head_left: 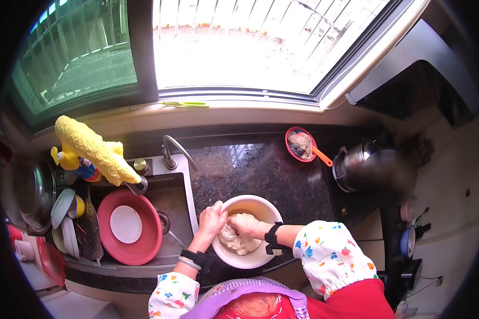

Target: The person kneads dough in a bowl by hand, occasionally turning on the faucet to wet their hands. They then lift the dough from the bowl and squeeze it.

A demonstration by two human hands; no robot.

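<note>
A white bowl (252,261) stands on the dark counter near its front edge, with a pale lump of dough (240,244) inside. My left hand (212,220) is closed on the bowl's left rim. Down in the bowl, my right hand (244,224) has its fingers curled into the dough, and the fingertips are partly hidden. Both forearms wear black wrist straps and floral sleeve covers.
To the left, a pink basin (155,234) holding a white plate (126,224) sits in the sink (185,204). A yellow towel (93,146) hangs over the tap behind it. An orange-handled strainer (302,144) and a metal pot (351,162) are at the back right.
</note>
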